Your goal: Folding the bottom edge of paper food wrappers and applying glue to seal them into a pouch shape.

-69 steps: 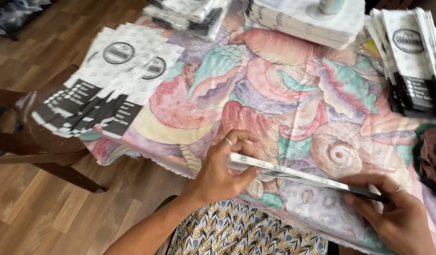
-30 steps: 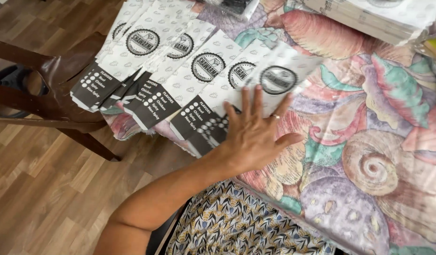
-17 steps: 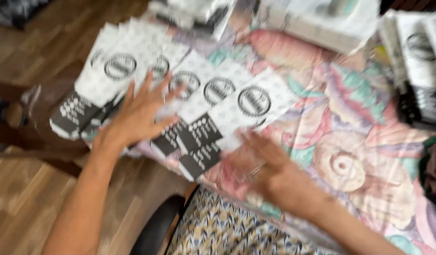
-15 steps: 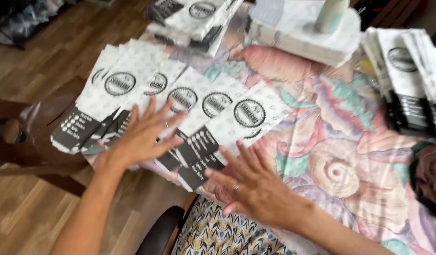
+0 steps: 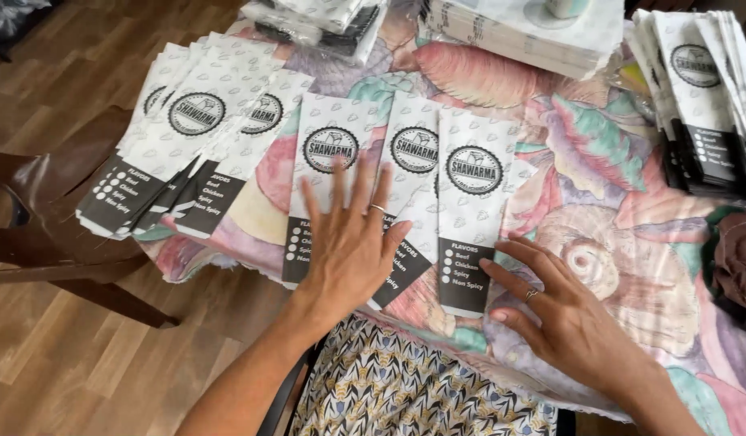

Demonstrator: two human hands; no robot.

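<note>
Head view: both hands (image 5: pixel 353 242) flat on white paper sleeves (image 5: pixel 470 214).

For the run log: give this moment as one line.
left hand: flat on fanned paper sleeves | right hand: fingertips at rightmost sleeve | surface: shell-print tablecloth

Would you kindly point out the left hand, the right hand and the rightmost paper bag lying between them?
left hand (image 5: pixel 349 250), head view, back of hand.
right hand (image 5: pixel 563 319), head view, back of hand.
rightmost paper bag (image 5: pixel 473 206), head view, white middle.
</note>
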